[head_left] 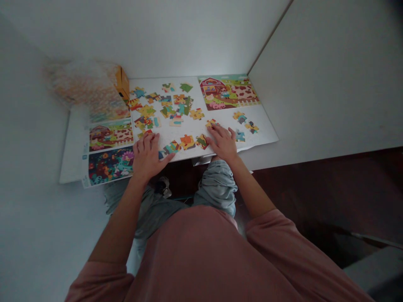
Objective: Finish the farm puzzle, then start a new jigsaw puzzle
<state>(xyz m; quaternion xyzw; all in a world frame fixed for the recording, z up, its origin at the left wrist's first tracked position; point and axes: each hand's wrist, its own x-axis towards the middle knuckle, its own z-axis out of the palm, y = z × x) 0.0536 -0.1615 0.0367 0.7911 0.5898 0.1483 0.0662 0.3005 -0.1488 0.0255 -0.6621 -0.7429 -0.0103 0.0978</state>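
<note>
White worktop [315, 109], printed sheet [264, 130] on it — jigsaw pieces [166, 111] scattered at 12 o'clock. Left hand [146, 158] and right hand [222, 142] apart, palms down, unclamped; farm picture [228, 92] at 1 o'clock.

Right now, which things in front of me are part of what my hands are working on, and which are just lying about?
In use:
left hand
right hand
loose jigsaw pieces
white sheet under them

Lying about:
yellow box
farm picture at the top
farm picture on the left
dark garden picture
</note>
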